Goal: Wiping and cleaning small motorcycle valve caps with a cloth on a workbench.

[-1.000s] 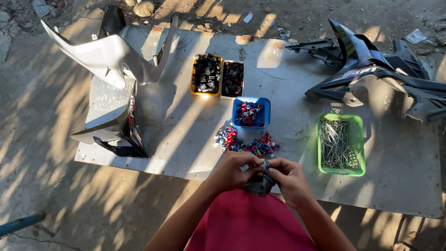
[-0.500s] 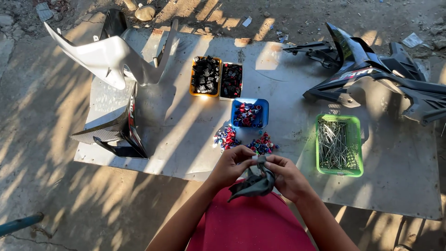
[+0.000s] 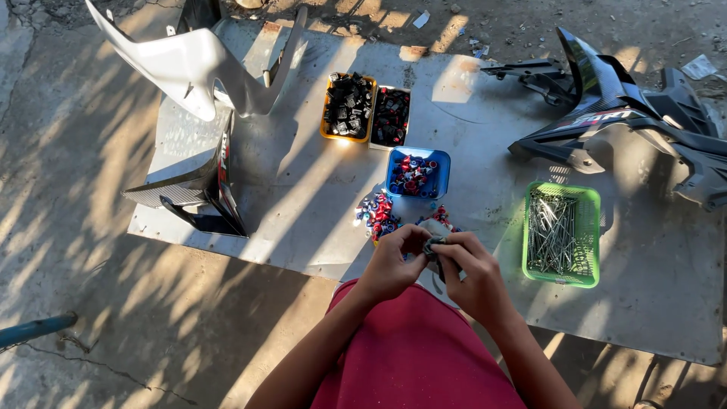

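Observation:
My left hand and my right hand meet over my red-clad lap, both closed around a small dark grey part pinched between the fingertips. The part is mostly hidden by my fingers. Just beyond the hands, loose red and blue small pieces lie scattered on the grey board. A blue tray with more red and blue pieces sits right behind them.
An orange tray and a white tray hold black pieces. A green basket holds metal pins at the right. White and black fairing panels stand at the left, dark fairing parts at the right. A blue pipe lies on the ground.
My hands have lifted the dark part a little and drawn closer around it; it hung lower and showed more half a second ago.

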